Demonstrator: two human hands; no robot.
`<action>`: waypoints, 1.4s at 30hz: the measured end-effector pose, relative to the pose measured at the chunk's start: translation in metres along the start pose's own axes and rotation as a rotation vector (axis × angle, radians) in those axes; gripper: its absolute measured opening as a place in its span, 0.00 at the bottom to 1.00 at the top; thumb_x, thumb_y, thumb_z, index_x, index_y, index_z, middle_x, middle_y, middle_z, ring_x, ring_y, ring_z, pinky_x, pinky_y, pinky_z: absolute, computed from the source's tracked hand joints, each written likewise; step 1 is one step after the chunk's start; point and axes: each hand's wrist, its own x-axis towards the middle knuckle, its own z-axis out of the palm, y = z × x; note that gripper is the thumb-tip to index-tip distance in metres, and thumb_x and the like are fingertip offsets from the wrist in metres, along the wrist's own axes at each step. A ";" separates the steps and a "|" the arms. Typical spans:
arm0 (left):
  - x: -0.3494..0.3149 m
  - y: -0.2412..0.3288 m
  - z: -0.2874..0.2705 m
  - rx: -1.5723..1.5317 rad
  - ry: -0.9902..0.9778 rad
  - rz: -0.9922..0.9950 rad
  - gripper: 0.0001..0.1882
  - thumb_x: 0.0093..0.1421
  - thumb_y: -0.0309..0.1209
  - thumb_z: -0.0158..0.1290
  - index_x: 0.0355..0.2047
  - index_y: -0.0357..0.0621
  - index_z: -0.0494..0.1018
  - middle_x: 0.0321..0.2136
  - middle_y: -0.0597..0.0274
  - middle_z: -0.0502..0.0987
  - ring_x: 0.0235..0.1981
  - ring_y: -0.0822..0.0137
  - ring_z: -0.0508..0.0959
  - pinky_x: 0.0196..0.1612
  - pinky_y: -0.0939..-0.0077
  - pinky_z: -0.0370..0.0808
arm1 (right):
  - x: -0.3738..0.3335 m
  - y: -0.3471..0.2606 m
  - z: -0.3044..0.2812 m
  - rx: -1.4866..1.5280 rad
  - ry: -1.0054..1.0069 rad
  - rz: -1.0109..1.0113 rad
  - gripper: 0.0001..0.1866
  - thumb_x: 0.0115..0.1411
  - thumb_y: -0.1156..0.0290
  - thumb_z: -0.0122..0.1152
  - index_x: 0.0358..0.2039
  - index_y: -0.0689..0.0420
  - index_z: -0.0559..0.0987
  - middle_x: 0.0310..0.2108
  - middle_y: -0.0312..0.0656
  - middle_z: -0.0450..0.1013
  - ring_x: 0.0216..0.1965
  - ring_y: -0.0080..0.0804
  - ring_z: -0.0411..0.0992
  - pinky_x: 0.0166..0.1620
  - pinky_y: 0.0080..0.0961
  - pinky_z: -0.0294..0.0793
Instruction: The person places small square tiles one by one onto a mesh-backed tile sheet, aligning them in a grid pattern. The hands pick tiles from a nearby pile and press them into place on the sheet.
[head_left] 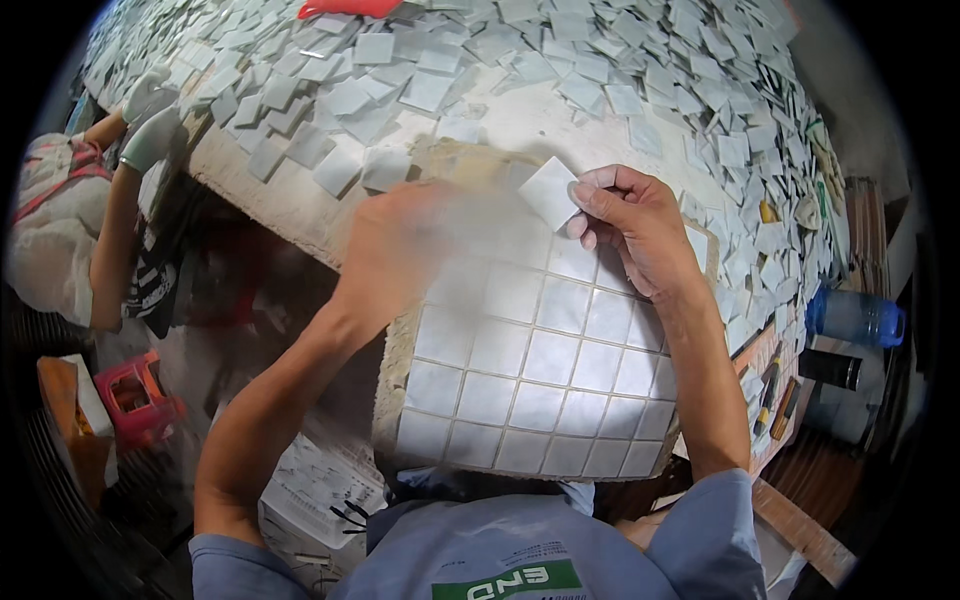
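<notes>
Between the thumb and fingers of my right hand (640,222) is a white square tile (547,196), held tilted above the far part of a board (391,398). Rows of white square tiles (536,406) lie on that board, with narrow gaps between them. My left hand (392,238) is over the board's far left corner. A blur smears its fingers and the nearby tiles, so I cannot see whether it holds anything.
Loose tiles (690,75) are heaped across the large table (270,205). A red object (348,7) sits at its far edge. At the left is another person's gloved hand (152,140). A blue plastic bottle (855,317) and hand tools (768,390) are at right; a pink plastic container (137,398) is lower left.
</notes>
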 end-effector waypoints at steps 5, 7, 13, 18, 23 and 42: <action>-0.002 -0.013 0.003 0.013 0.019 0.195 0.24 0.51 0.20 0.68 0.50 0.43 0.83 0.47 0.59 0.85 0.40 0.65 0.80 0.45 0.73 0.78 | 0.009 0.003 0.015 -0.002 -0.029 -0.013 0.08 0.67 0.73 0.67 0.42 0.65 0.81 0.31 0.41 0.80 0.29 0.27 0.80 0.30 0.20 0.75; -0.004 -0.017 0.006 0.029 0.027 0.220 0.23 0.51 0.20 0.68 0.50 0.43 0.83 0.47 0.57 0.85 0.40 0.63 0.81 0.44 0.73 0.78 | 0.011 0.003 0.019 -0.013 -0.031 -0.013 0.09 0.67 0.73 0.66 0.42 0.65 0.81 0.31 0.41 0.80 0.29 0.27 0.80 0.30 0.20 0.75; -0.002 0.003 -0.001 -0.006 -0.033 -0.010 0.23 0.53 0.20 0.67 0.51 0.42 0.82 0.47 0.53 0.83 0.40 0.61 0.82 0.41 0.73 0.79 | 0.011 0.003 0.025 -0.067 0.009 -0.066 0.09 0.66 0.73 0.66 0.42 0.67 0.81 0.28 0.43 0.80 0.27 0.25 0.78 0.30 0.18 0.76; -0.005 -0.018 0.004 -0.045 0.034 0.172 0.20 0.57 0.20 0.64 0.51 0.41 0.81 0.44 0.54 0.83 0.39 0.65 0.82 0.42 0.73 0.79 | 0.016 -0.003 0.041 -0.212 0.032 -0.156 0.09 0.66 0.73 0.65 0.40 0.66 0.82 0.28 0.40 0.80 0.27 0.23 0.77 0.30 0.18 0.75; -0.008 -0.018 0.004 -0.084 0.252 0.079 0.17 0.60 0.19 0.61 0.50 0.38 0.80 0.41 0.57 0.82 0.38 0.69 0.80 0.44 0.76 0.78 | 0.046 -0.003 0.049 -0.440 0.027 -0.245 0.08 0.64 0.72 0.66 0.37 0.64 0.85 0.30 0.37 0.80 0.28 0.20 0.76 0.32 0.22 0.74; 0.028 -0.021 0.036 0.118 0.413 -0.015 0.20 0.56 0.29 0.65 0.51 0.44 0.82 0.46 0.46 0.76 0.46 0.48 0.79 0.51 0.61 0.76 | 0.036 0.030 0.081 -1.139 0.117 -0.864 0.05 0.53 0.79 0.62 0.29 0.69 0.80 0.37 0.59 0.71 0.42 0.54 0.68 0.47 0.42 0.71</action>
